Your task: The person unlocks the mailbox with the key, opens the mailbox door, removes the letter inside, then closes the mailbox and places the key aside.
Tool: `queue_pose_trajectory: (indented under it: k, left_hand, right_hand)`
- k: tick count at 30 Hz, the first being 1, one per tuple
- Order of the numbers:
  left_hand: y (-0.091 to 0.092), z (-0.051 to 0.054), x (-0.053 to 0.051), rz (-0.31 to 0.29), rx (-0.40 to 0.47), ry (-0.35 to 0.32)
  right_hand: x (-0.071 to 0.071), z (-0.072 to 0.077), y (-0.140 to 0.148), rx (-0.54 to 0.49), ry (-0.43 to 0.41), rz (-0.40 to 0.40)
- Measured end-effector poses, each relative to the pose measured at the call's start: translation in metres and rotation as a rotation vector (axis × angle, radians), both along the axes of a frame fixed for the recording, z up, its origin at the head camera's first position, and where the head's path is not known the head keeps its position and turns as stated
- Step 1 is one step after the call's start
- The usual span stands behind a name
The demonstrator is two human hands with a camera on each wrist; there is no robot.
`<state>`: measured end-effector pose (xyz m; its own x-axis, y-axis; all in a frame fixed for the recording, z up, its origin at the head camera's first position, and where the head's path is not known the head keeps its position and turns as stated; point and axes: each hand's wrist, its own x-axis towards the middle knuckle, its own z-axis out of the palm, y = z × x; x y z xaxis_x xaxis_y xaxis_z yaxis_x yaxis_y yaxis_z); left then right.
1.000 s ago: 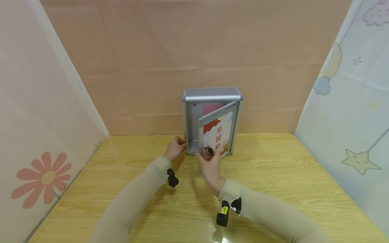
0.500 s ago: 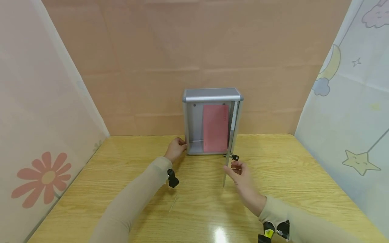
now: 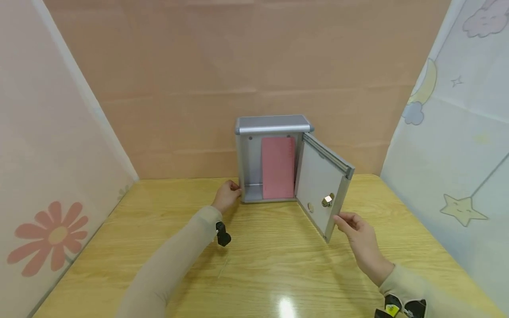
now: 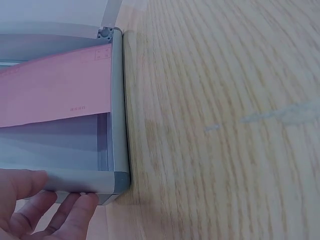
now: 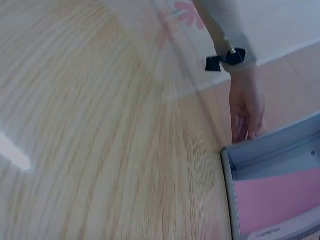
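A silver metal report box point(image 3: 274, 125) stands upright on the table, its hinged door point(image 3: 318, 176) swung out to the right. Inside leans a pink envelope point(image 3: 277, 168) with small printing, also plain in the left wrist view. My left hand point(image 3: 226, 195) grips the box's lower left side; in the left wrist view, the thumb lies on the frame's front edge and the fingers point(image 4: 82, 207) bend against its side. My right hand point(image 3: 362, 243) pinches the door's free edge near the bottom. A metal lock point(image 3: 327, 200) sits on the door's inner face. The right wrist view leaves out my right hand.
Wooden table point(image 3: 254, 282) lies under everything. A peach backdrop point(image 3: 191, 88) rises close behind the box. Patterned white panels flank both sides, with a flower point(image 3: 57, 235) on the left and a star point(image 3: 464, 210) on the right.
My right hand has pulled the door from partly ajar to wide, moving rightward and toward me. The envelope inside has come fully into sight. My left hand has stayed at the box's side.
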<state>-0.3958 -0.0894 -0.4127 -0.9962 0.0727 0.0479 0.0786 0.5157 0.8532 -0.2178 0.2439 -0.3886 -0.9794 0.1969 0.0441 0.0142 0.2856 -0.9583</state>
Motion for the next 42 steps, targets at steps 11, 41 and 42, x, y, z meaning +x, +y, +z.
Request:
queue_pose_trajectory:
  k: [11, 41, 42]
  left_hand:
    - [0.002, -0.004, 0.0, 0.003, -0.001, 0.0]
    - [-0.001, 0.001, 0.0, 0.0, -0.029, 0.013]
    - [-0.001, 0.002, 0.0, 0.001, -0.026, 0.015]
  right_hand:
    - [-0.013, 0.002, 0.041, 0.085, 0.056, 0.07]
    - [-0.072, 0.02, 0.123, 0.322, 0.029, 0.456]
    - [-0.073, 0.02, 0.123, 0.321, 0.027, 0.457]
